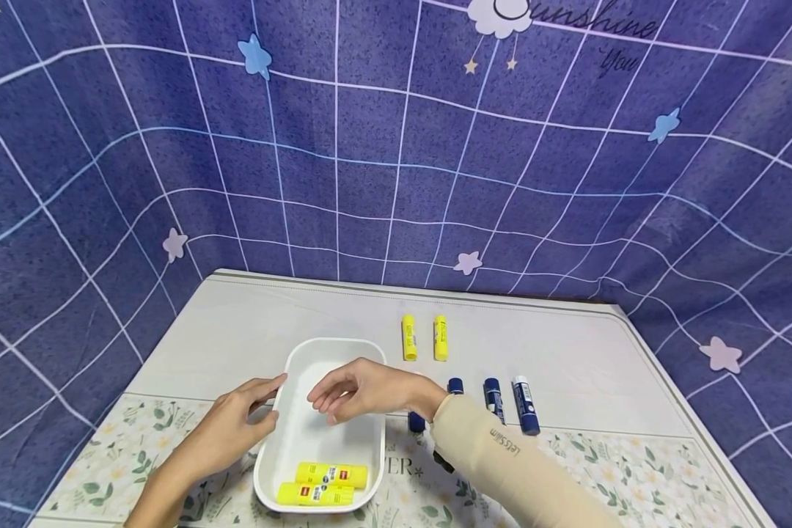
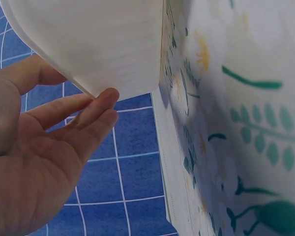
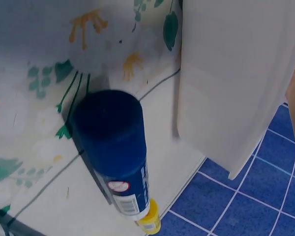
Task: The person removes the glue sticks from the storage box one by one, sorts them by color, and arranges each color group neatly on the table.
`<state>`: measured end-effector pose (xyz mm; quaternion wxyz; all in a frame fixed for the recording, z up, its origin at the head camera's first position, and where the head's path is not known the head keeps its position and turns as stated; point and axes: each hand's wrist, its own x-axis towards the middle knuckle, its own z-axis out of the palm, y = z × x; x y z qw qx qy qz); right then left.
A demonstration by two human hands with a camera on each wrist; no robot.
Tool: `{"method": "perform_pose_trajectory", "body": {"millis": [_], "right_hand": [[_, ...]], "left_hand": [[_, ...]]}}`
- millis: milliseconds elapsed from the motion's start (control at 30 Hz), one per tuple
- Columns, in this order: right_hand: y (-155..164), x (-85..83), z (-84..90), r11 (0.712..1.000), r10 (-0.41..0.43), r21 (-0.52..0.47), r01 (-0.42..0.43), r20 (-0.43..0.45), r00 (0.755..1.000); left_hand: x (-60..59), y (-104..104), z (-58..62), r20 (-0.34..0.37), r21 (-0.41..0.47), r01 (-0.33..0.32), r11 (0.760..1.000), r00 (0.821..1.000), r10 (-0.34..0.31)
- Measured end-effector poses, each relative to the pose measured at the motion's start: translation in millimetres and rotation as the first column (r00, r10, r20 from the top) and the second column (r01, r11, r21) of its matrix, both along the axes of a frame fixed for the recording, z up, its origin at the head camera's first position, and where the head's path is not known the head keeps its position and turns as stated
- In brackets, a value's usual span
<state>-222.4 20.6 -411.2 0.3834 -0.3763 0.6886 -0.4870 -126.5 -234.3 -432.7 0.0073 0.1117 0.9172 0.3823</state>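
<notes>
Bin (image 1: 297, 433) on table (image 1: 343, 308) before me. Glue-stick pair (image 1: 331, 474) inside, at near end. My left hand (image 1: 237, 418) touching left rim, right hand (image 1: 366, 389) over interior. Second pair (image 1: 409, 339) right of far end. Row of four (image 1: 526, 405) right of bin, nearer me, partly behind my arm (image 1: 501, 455). Curtain (image 1: 369, 176) behind table.

My right hand (image 1: 366, 389) could dip into the middle of the white tray (image 1: 303, 440), but two yellow sticks (image 1: 333, 475) block its near end, my left hand (image 1: 234, 422) its left wall, and blue sticks (image 1: 528, 411) the way on its right
</notes>
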Motion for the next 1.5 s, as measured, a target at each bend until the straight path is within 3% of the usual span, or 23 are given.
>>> {"method": "perform_pose_trajectory", "body": {"millis": [600,1000,1233,1500], "right_hand": [[-13,12.7,-11.0,0.992,0.098,0.079,-0.100,0.031,0.995],[-24,20.6,-14.5,0.978,0.100,0.182,-0.101,0.015,0.995],[-25,20.4,-18.8,0.969,0.117,0.211,-0.125,0.050,0.992],[-30,22.4,-22.4,0.953,0.176,0.252,-0.167,-0.016,0.984]], "left_hand": [[-1.3,-1,-0.3,-0.007,-0.011,-0.004,1.000,1.000,0.004],[-1.2,-2,-1.9,-0.014,0.005,0.000,1.000,1.000,0.000],[-1.5,-1,-1.7,-0.023,0.005,-0.006,1.000,1.000,0.007],[-1.1,-2,-1.6,-0.036,0.009,-0.005,1.000,0.999,0.006]]}}
